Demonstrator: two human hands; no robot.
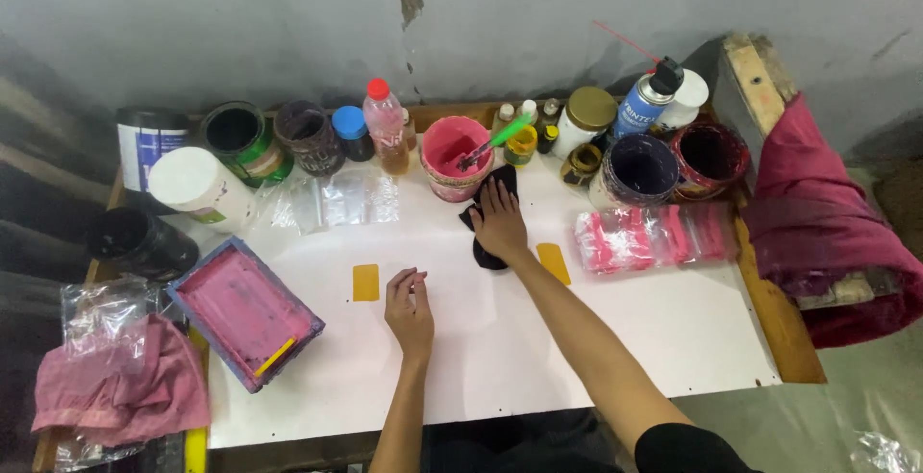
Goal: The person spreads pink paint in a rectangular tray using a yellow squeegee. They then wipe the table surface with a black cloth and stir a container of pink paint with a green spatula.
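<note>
My right hand (499,223) presses flat on a black cloth (492,191) lying on the white table top (673,338), just in front of a pink paint tub (452,156) with a green-handled tool (500,138) in it. My left hand (408,308) rests on the white surface with its fingers loosely curled, holding nothing I can see. A yellow tape patch (365,282) lies just left of it. A second yellow patch (553,262) lies beside my right forearm.
Paint cans, jars, bottles and a spray can (644,98) line the back edge. A pink-stained printing screen frame (245,311) sits at left, with a pink rag (125,386) nearby. Bagged pink items (644,237) lie at right, beside a maroon cloth (817,223).
</note>
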